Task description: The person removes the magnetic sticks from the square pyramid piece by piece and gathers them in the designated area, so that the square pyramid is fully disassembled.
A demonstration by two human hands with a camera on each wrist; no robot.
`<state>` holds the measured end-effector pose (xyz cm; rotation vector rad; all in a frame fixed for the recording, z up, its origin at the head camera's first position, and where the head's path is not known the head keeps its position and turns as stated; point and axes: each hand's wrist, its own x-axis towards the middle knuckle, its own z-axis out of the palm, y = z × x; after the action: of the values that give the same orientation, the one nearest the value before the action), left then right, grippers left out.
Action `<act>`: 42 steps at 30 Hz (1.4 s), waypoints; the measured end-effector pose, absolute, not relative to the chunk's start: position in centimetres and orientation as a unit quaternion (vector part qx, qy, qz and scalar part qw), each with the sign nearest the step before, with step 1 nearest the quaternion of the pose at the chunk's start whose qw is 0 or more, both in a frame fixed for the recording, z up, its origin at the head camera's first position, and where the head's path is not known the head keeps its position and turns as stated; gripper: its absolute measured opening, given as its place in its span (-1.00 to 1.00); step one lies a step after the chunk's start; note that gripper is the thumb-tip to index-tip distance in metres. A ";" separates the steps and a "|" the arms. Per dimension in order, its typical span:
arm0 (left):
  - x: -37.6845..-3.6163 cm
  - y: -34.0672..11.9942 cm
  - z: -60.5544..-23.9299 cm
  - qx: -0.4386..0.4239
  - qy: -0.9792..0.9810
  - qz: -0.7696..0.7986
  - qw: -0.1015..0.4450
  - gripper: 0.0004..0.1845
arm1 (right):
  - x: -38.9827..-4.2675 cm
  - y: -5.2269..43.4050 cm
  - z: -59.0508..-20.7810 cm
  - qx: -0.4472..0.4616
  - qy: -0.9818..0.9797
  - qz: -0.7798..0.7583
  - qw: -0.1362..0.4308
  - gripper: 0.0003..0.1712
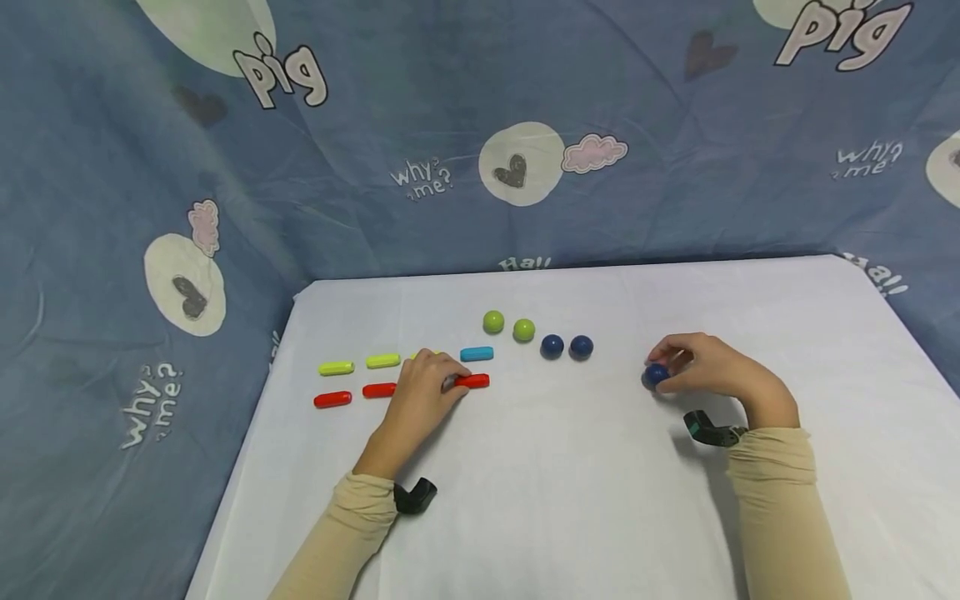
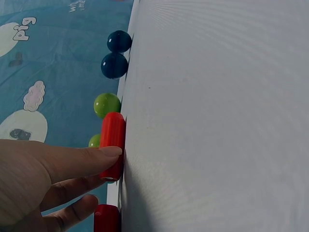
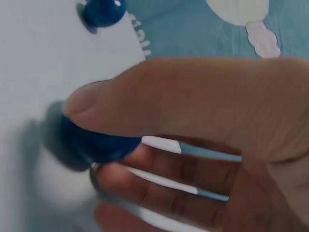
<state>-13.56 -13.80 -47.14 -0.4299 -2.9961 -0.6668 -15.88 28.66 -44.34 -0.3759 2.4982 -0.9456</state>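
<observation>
Your left hand (image 1: 420,392) lies flat at about 9 o'clock on the table (image 1: 570,500), fingers straight and close together, their tips pressing on the red bar (image 1: 474,381); in the left wrist view a fingertip (image 2: 108,151) rests on top of that bar's rounded side. The bar ends a red row, with two more red bars (image 1: 332,399) further toward 9 o'clock and a row of yellow-green bars (image 1: 336,367) just behind. It looks like hard, smooth plastic, light and stiff, so it will likely skid under a fingertip; pinch it across its long sides rather than pushing on top. A blue bar (image 1: 477,353) sits just behind at 12 o'clock of the red one. Toward the middle, two green balls (image 1: 493,321) and two dark blue balls (image 1: 552,346) stand in a line. At 3 o'clock your right hand (image 1: 708,371) curls thumb and fingers around a blue ball (image 1: 656,375) that rests on the table; the right wrist view shows the thumb (image 3: 145,96) over it and fingers beneath. The ball looks glossy, hard and light, apt to roll away if released, so keep the grip across its widest part.
</observation>
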 end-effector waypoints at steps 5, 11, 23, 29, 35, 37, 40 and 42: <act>-13.6 -13.8 -47.2 -0.138 -0.967 -0.215 0.017 -0.75 | -16.1 28.9 -45.1 -0.149 0.898 -0.371 0.185 -0.58; -13.6 -13.8 -47.2 -0.136 -0.967 -0.213 0.016 -0.75 | -16.9 27.9 -46.2 -0.113 0.913 -0.380 0.101 -0.55; -13.5 -13.7 -47.0 -0.134 -0.965 -0.223 0.015 -0.76 | -18.1 24.3 -48.4 -0.097 0.912 -0.400 -0.002 -0.56; -13.4 -13.8 -47.0 -0.130 -0.966 -0.225 0.012 -0.76 | -18.2 23.6 -49.1 -0.106 0.908 -0.406 -0.011 -0.57; -13.4 -13.8 -47.0 -0.131 -0.964 -0.231 0.012 -0.74 | -18.2 23.4 -49.3 -0.107 0.905 -0.412 -0.011 -0.56; -13.4 -13.8 -47.1 -0.131 -0.964 -0.232 0.011 -0.73 | -18.2 23.5 -49.3 -0.109 0.903 -0.415 -0.012 -0.55; -13.4 -13.8 -47.2 -0.131 -0.964 -0.233 0.011 -0.73 | -18.2 23.5 -49.3 -0.110 0.902 -0.417 -0.012 -0.52; -13.4 -13.8 -47.2 -0.131 -0.964 -0.232 0.012 -0.72 | -18.1 23.5 -49.3 -0.110 0.903 -0.415 -0.009 -0.51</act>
<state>-13.41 -13.81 -47.22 -0.4073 -3.0057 -0.7229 -18.15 23.49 -49.33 -0.3487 2.8541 -1.3116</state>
